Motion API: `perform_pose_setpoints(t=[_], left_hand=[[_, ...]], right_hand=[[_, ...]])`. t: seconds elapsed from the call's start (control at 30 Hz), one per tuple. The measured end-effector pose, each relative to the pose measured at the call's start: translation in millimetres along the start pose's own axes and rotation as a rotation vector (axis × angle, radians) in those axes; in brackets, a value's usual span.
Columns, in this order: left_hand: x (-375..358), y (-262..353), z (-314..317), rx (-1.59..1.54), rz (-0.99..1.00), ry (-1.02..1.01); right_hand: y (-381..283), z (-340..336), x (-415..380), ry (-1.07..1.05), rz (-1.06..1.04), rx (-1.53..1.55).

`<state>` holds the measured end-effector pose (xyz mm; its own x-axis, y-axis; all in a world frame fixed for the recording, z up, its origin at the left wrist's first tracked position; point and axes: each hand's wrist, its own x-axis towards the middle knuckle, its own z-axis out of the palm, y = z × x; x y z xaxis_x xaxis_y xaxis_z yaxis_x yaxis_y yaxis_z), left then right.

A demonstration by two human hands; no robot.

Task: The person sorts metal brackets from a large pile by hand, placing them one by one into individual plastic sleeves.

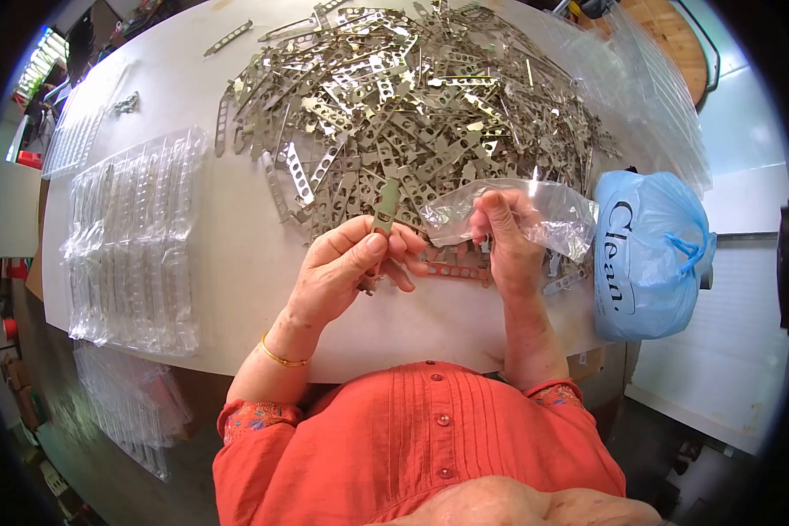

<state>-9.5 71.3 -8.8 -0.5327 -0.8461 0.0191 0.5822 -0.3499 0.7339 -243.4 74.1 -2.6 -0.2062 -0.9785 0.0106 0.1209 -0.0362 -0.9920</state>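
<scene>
Between the thumb and fingers of my left hand [346,263] stands a flat metal strip [387,203], held upright. My right hand [510,232] has its thumb and fingers closed on a clear plastic bag [557,215], which spreads to both sides of it. Beyond both hands lies a large heap of perforated metal strips [430,105]. A reddish strip [456,271] lies on the table between my hands.
Packed clear plastic sleeves [131,245] lie at the left of the white table [245,307]. A blue bag [649,254] marked "Clean" sits at the right edge. More clear plastic sheets [644,96] lie at the back right.
</scene>
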Motion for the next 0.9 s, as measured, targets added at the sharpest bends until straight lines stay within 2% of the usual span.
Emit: perform_pose_setpoints(t=[0.07,0.13,0.37,0.57,0.87,0.9], left_hand=[[-1,-1,-3,0.018,-0.001,0.011],[-4,-3,-10,0.196,-0.15,-0.019],[-4,0,-2,0.28,-0.266,-0.082],[-2,3,6,0.425,-0.312,-0.073],[-1,7,17,0.377,-0.253,-0.066],[-2,5,15,0.377,-0.253,-0.065]], right_hand=[[1,-1,0,0.013,-0.01,-0.049],[1,-3,1,0.009,-0.072,-0.04],[-1,-9,5,0.117,-0.095,0.005],[-4,-9,2,0.035,-0.096,-0.028],[-4,-7,-2,-0.234,-0.013,-0.117],[-6,-4,-4,-0.271,0.046,-0.088]])
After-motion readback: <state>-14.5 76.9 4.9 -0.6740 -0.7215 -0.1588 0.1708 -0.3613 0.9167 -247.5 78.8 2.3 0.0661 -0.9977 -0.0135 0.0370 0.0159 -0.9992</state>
